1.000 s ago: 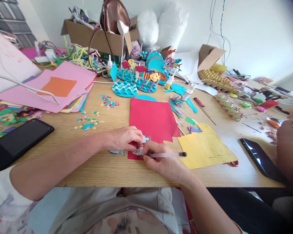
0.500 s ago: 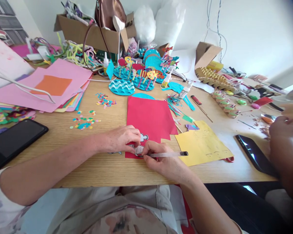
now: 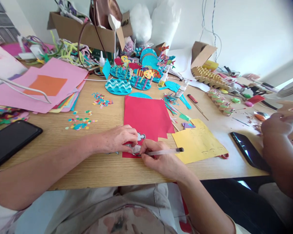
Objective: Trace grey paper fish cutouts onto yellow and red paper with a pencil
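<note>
A wooden table (image 3: 88, 172) fills the middle of the frame, and on it a red sheet (image 3: 144, 113) lies flat at the centre, reaching toward the near edge, presumably so both hands can work over its lower end. To its right, a yellow sheet (image 3: 197, 143) sits beyond the fingers, which seems to leave them room.

The left hand (image 3: 117, 139) comes in from lower left, fingers curled down at the sheet's lower part, likely to steady a pale cut-out (image 3: 136, 149); the fingertips are too small and shaded to tell pressing from pinching. The right hand (image 3: 161, 161), from lower right, is closed in a writing grip around a clear pen (image 3: 166, 151), held low, probably for fine control.

The pen is at the lower centre, its long axis nearly level across the frame, dark end to the right and slightly higher, writing end leftward toward the cut-out. A smaller pale piece (image 3: 142, 136) lies just above that cut-out on the red.
</note>
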A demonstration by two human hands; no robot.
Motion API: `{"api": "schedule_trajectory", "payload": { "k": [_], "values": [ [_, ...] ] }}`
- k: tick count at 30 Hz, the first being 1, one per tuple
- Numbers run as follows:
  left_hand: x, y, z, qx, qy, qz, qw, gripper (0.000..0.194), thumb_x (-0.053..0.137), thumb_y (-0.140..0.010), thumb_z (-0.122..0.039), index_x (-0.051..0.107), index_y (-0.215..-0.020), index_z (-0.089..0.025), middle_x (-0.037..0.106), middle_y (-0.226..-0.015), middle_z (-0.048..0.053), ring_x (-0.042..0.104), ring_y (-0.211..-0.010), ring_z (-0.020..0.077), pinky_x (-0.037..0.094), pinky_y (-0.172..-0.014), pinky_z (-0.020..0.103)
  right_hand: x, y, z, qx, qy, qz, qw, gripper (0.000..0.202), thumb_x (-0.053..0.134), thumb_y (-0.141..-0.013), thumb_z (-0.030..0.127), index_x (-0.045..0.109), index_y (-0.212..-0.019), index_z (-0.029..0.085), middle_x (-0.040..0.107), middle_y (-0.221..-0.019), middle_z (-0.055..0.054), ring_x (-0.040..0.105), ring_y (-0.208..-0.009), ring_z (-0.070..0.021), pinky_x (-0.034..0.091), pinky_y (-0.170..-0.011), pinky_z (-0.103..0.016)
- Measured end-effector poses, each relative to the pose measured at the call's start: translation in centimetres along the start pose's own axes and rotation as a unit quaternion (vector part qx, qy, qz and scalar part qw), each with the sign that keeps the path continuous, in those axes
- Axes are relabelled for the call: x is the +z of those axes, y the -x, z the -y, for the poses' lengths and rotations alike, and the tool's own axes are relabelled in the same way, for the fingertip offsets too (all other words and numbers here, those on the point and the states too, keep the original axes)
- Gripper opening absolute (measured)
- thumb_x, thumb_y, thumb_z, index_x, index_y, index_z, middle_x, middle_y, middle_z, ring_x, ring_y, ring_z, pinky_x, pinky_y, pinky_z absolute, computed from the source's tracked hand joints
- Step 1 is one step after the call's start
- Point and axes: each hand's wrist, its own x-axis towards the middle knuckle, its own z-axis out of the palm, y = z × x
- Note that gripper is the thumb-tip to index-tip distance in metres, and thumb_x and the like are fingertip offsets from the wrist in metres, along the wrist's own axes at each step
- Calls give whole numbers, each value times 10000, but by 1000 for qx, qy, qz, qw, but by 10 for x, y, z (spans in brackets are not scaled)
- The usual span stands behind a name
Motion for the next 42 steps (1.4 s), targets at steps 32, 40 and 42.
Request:
{"api": "schedule_trajectory", "payload": {
  "k": [32,40,42],
  "values": [
    [6,6,3,7,19,0,1000,150,559,-890,-268,677,-798,-257,588,-941,-1,507,-898,168,354,-802,261,-1,-1,0,9,-15,2,1000,137,478,-684,57,501,-676,192,444,-546,74,394,-514,-78,314,-526,-198],
    [6,7,5,4,18,1,1000,181,536,-903,-305,682,-805,-263,577,-938,2,499,-897,168,358,-799,262,-2,0,-1,10,-10,2,1000,138,482,-690,56,499,-675,192,449,-552,73,404,-524,-80,317,-531,-196],
    [6,6,4,2,16,5,1000,185,531,-905,-308,687,-814,-264,580,-945,5,501,-904,171,360,-802,263,-2,0,-1,10,-10,2,1000,132,481,-691,62,501,-680,192,447,-553,72,401,-522,-80,317,-523,-191]
  ]
}}
